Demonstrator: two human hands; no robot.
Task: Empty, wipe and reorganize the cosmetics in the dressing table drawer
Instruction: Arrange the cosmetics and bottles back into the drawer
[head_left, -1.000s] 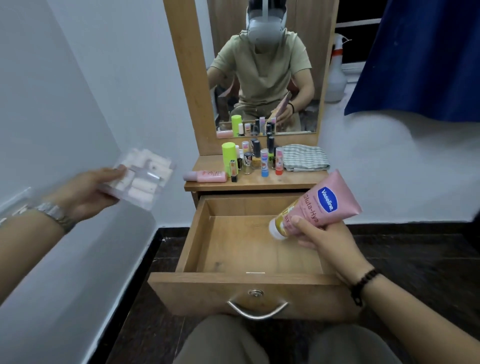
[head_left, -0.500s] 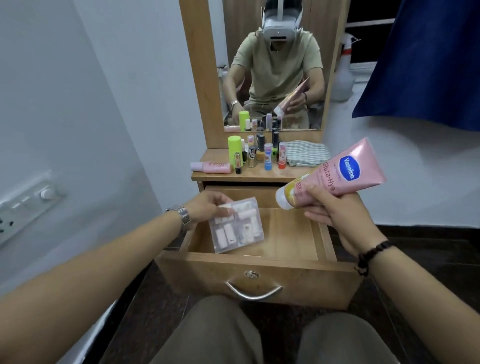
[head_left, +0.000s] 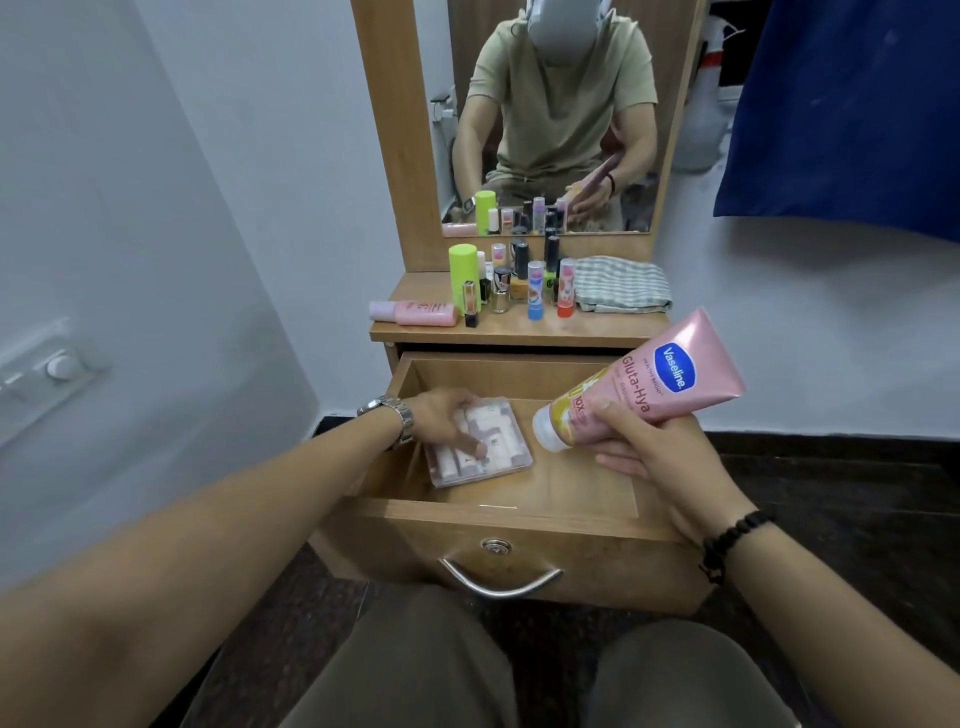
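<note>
Wooden drawer (head_left: 498, 525) hangs open before me, and my left hand (head_left: 441, 421) presses the clear case (head_left: 480, 441) into its left side to start the layout, while my right hand (head_left: 649, 447) grips the pink tube (head_left: 654, 384) above, ready next.

Pink tube (head_left: 655, 384): "Vaseline", "Gluta-Hya", possibly "10X"; smaller print blurred.

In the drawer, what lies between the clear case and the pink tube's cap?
Nothing: in the head view only bare drawer floor shows between the clear case and the tube cap.
</note>
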